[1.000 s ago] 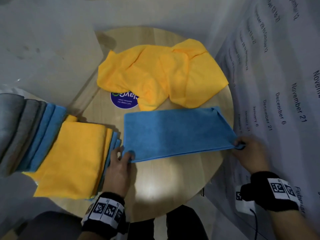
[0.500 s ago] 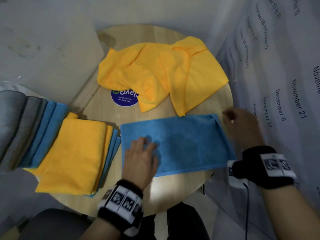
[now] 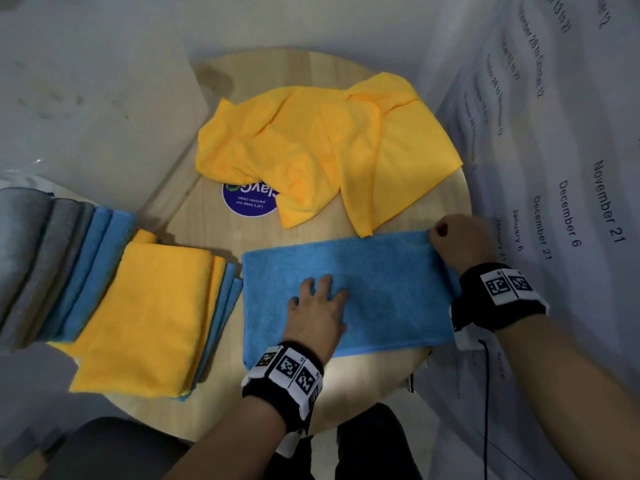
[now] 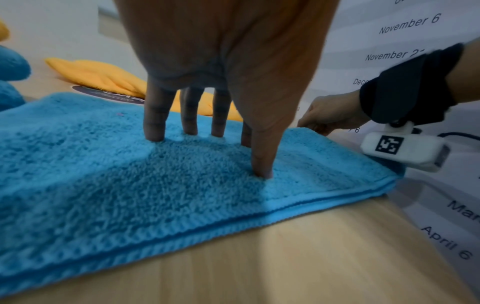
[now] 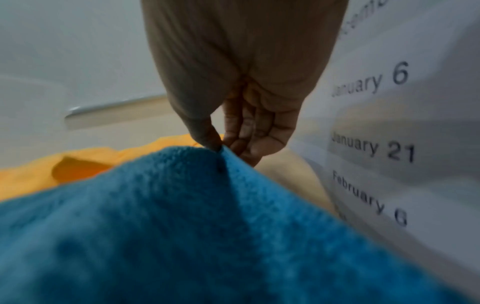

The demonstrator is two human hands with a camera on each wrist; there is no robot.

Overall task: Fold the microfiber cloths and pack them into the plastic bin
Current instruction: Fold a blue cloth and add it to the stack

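Note:
A blue microfiber cloth [image 3: 381,289], folded once into a long strip, lies on the round wooden table [image 3: 346,386]. My left hand [image 3: 317,306] presses flat on its left half with straight, spread fingers [image 4: 155,123]. My right hand [image 3: 457,240] pinches the cloth's far right corner [image 5: 218,152] between thumb and fingers. An unfolded yellow cloth [image 3: 322,147] lies crumpled at the back of the table. At the left, a pile of folded cloths with a yellow one [image 3: 149,317] on top leans against grey and blue folded cloths [image 3: 52,265]. No plastic bin is clearly in view.
A round blue sticker [image 3: 249,202] sits on the table, half under the yellow cloth. A white sheet printed with dates [image 3: 571,202] hangs close on the right. A pale board [image 3: 86,116] stands at the back left.
Both hands let go of the strip's near corners. My left hand moved onto the cloth and now presses it flat. My right hand moved to the far right corner and pinched it.

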